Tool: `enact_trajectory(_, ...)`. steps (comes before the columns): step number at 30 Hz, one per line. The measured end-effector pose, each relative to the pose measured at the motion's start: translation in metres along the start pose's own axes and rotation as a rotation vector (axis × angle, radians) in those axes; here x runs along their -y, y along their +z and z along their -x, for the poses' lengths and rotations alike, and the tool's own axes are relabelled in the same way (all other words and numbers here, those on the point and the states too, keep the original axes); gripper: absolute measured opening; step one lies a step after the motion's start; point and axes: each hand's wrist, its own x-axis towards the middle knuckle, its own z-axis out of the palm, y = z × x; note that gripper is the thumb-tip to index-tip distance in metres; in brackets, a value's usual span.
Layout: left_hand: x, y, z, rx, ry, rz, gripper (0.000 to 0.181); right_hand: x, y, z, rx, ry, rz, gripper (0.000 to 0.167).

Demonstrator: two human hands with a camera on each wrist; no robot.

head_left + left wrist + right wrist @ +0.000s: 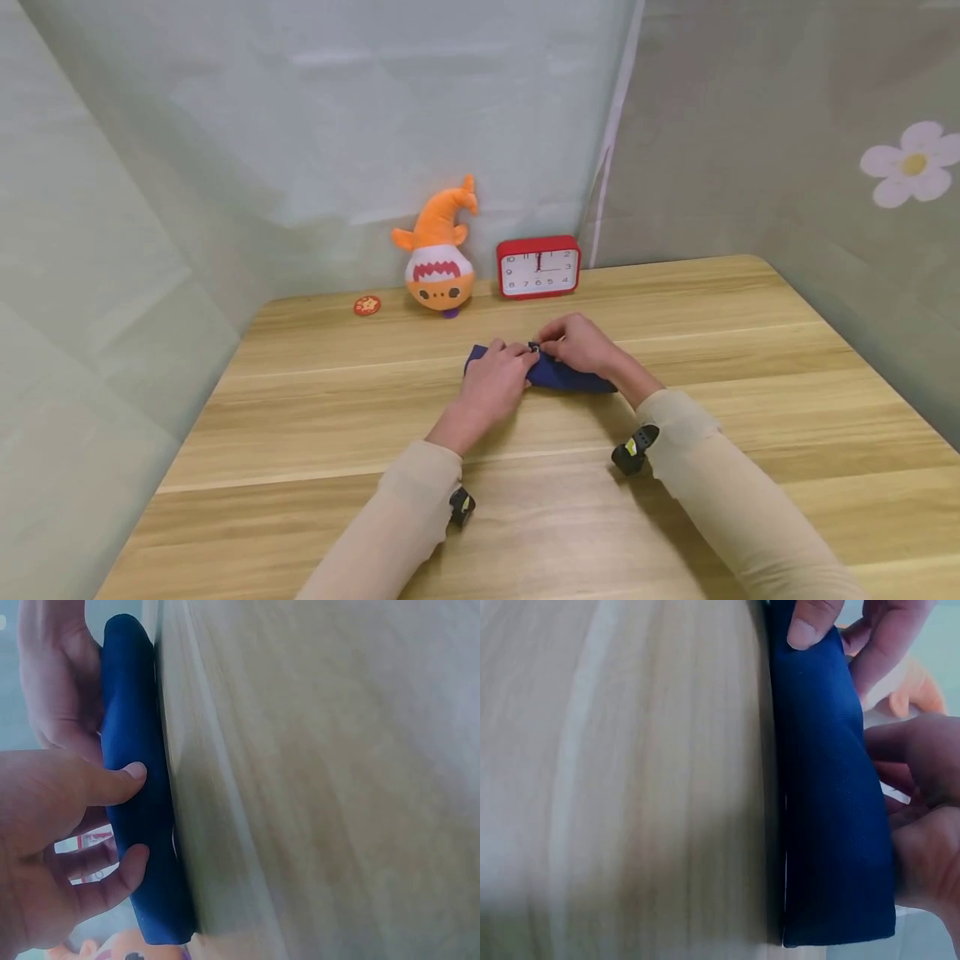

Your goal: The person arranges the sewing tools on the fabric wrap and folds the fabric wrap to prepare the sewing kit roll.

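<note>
A long, soft navy-blue case [573, 379] lies on the table across the space before me, and its exact kind is not plain. My left hand [495, 379] grips its left part. In the left wrist view the thumb [133, 772] presses the near side while other fingers curl over the top. At the upper edge, near the middle, my right hand [581, 343] pinches a small dark piece [534, 346] that sticks up from the case. Seen from the right wrist, the case [832, 802] hides part of the right fingers.
Behind the hands stand a red alarm clock [538, 268] and an orange-and-white shark plush [438, 258]. A round red disc [367, 306] with a star lies left of the plush. Cloth curtains [337, 125] hang behind and beside the wooden table [315, 425].
</note>
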Motion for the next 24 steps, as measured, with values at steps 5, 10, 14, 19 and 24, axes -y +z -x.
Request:
enact_trajectory(5,0.0,-0.002,0.001,0.008,0.005,-0.001,0.041,0.004,0.002,0.0,-0.02,0.04,0.081,0.019)
enact_trajectory(10,-0.001,-0.003,0.001,0.021,0.005,-0.008,0.041,0.003,0.007,0.002,-0.062,0.017,0.096,0.017)
enact_trajectory(14,-0.002,-0.005,-0.001,0.035,-0.003,-0.006,0.04,0.0,0.01,0.004,-0.098,-0.037,0.118,0.018)
enact_trajectory(19,-0.002,-0.007,-0.002,0.046,-0.009,-0.006,0.038,-0.002,0.013,0.006,-0.142,-0.119,0.157,0.018)
enact_trajectory(24,-0.002,-0.008,-0.002,0.054,-0.012,-0.01,0.036,-0.003,0.015,0.007,-0.16,-0.182,0.193,0.016)
